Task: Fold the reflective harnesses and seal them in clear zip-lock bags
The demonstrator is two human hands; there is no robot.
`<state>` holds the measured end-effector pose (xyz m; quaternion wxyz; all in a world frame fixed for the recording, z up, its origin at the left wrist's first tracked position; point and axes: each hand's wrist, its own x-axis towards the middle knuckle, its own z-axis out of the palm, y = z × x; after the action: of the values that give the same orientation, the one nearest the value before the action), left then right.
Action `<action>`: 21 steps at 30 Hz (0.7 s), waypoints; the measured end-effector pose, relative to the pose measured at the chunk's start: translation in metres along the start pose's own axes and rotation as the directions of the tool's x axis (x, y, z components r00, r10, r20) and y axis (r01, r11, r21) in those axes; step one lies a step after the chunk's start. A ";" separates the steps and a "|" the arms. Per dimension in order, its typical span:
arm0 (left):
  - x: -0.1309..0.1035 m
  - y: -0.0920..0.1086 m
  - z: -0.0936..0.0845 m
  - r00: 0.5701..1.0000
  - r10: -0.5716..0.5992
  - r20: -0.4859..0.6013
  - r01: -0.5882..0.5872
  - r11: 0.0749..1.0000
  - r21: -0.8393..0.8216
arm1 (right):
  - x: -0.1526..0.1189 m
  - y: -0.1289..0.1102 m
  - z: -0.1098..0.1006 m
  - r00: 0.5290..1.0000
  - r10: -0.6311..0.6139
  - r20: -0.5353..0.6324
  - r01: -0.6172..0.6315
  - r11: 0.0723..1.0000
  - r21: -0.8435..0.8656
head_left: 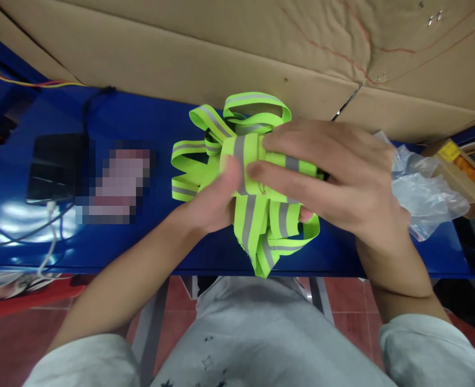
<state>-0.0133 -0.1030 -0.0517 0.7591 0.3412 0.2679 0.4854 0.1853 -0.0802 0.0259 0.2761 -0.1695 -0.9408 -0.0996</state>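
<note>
A bundle of neon yellow-green reflective straps (pixel 250 215) with grey stripes is held just above the blue table. Its loops fan out at the back, left and front. My left hand (pixel 217 196) grips the bundle from the left, thumb on top and the other fingers hidden beneath. From the right, my right hand (pixel 342 180) is closed over the bundle, with its fingertips pressing on the wide band in the middle. A fingertip shows under the straps at the front right; whose hand it belongs to I cannot tell.
On the blue table (pixel 156 236), a black box (pixel 55 167) with cables lies at left, beside a blurred-out pinkish item (pixel 120 185). Clear plastic bags (pixel 426 193) and a small cardboard box (pixel 459 169) are at right. A cardboard sheet (pixel 181 48) stands along the back.
</note>
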 end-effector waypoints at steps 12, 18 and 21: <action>0.007 0.008 -0.011 0.945 -0.076 0.317 0.038 0.991 0.125 | 0.004 0.022 0.007 0.890 0.355 0.285 -0.452 0.612 0.649; 0.008 -0.001 -0.006 0.965 -0.089 0.248 0.065 0.993 0.103 | 0.006 0.018 0.009 0.796 0.464 0.388 -0.604 0.580 0.547; 0.010 -0.003 -0.003 0.965 -0.116 0.236 0.120 0.993 -0.002 | 0.009 0.010 0.007 0.818 0.488 0.304 -0.573 0.644 0.507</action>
<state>-0.0100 -0.0940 -0.0561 0.8158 0.3735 0.1918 0.3978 0.1787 -0.0667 0.0258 0.2644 -0.3526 -0.8502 0.2880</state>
